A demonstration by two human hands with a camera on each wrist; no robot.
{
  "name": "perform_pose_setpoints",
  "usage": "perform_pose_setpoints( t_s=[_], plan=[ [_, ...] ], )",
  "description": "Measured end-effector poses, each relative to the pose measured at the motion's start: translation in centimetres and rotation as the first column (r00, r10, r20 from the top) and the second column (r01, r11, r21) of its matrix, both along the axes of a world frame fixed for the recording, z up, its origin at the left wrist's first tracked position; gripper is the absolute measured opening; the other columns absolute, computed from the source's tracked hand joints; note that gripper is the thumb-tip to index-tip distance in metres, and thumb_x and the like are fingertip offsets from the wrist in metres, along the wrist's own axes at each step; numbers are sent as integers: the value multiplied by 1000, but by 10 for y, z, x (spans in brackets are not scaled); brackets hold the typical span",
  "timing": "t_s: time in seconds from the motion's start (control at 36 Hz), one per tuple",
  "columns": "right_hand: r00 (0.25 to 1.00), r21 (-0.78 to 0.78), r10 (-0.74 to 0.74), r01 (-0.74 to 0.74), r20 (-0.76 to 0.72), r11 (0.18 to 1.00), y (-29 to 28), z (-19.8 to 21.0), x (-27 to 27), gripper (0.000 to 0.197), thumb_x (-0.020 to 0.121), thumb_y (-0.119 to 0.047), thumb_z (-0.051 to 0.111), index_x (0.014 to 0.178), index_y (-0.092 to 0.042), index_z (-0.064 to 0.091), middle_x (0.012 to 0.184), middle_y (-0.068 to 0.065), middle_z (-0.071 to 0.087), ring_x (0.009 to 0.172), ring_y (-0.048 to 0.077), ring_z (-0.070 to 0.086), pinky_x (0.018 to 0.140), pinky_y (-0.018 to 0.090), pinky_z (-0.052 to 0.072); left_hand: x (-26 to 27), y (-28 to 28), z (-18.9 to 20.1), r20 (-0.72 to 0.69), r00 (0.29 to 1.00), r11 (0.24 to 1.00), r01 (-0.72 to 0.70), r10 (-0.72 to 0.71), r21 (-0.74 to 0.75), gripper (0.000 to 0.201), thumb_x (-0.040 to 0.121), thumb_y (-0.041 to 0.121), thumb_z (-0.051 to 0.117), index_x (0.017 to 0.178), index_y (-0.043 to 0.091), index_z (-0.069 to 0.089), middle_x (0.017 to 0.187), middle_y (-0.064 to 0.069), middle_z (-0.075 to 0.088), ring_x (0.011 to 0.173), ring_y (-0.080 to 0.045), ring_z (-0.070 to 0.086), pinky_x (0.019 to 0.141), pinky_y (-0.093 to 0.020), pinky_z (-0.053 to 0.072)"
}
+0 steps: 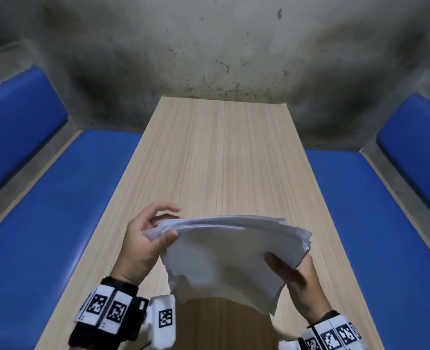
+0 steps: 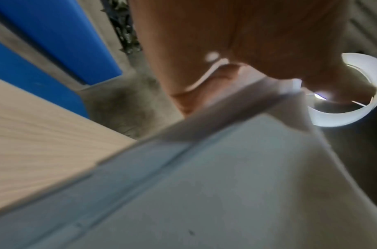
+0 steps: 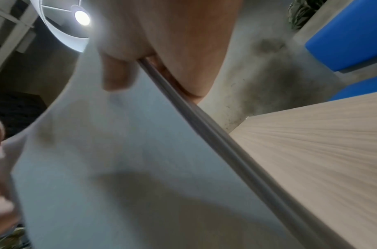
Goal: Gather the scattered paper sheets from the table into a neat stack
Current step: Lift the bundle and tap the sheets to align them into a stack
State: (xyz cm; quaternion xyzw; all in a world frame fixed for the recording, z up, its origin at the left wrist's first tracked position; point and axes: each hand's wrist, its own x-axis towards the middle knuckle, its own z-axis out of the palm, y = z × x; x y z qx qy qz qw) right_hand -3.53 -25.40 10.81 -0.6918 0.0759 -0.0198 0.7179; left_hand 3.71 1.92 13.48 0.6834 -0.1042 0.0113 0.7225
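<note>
A bundle of white paper sheets [image 1: 229, 251] hangs in the air above the near end of the wooden table [image 1: 221, 157], its edges uneven. My left hand [image 1: 155, 231] pinches the bundle's upper left corner, thumb on the near face, fingers behind. My right hand [image 1: 292, 274] grips the right edge, thumb on top. In the left wrist view the sheets [image 2: 225, 185] fill the lower frame under my palm [image 2: 236, 42]. In the right wrist view the sheets [image 3: 119, 168] stand edge-on beside the table [image 3: 311, 151], with my right thumb [image 3: 117, 75] on them.
Blue padded benches [image 1: 64, 210] [image 1: 375, 223] run along both long sides of the table, with blue backrests. A stained grey wall [image 1: 221, 46] closes the far end. A round lamp [image 3: 63, 23] hangs overhead. The table's far half shows bare wood.
</note>
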Motion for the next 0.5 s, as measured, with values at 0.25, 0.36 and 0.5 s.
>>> perform_pose_setpoints(
  t_s=[0.25, 0.36, 0.5],
  plan=[
    [989, -75, 141, -138, 40, 988, -2, 10, 2, 45, 65, -20, 81, 106, -27, 65, 97, -3, 72, 92, 11, 67, 75, 24, 55, 2, -7, 2, 1, 991, 989, 135, -135, 56, 54, 58, 57, 82, 83, 9, 76, 74, -3, 73, 69, -13, 68, 61, -18, 52],
    [993, -63, 117, -116, 11, 991, -4, 6, 2, 44, 72, -10, 78, 95, -46, 70, 99, 0, 74, 90, 15, 69, 78, 36, 58, -4, -2, -11, -71, 995, 996, 75, -72, 40, 46, 55, 50, 86, 84, 15, 77, 79, -3, 75, 74, -14, 70, 65, -22, 55],
    [994, -159, 42, -58, -98, 986, 5, -20, 1, 49, 73, -37, 76, 115, -46, 51, 102, -7, 69, 96, 13, 66, 81, 34, 55, -9, -17, -36, -222, 975, 995, 48, -28, 84, 59, 47, 51, 90, 100, 36, 72, 106, -2, 74, 97, -19, 71, 75, -33, 61]
  ],
)
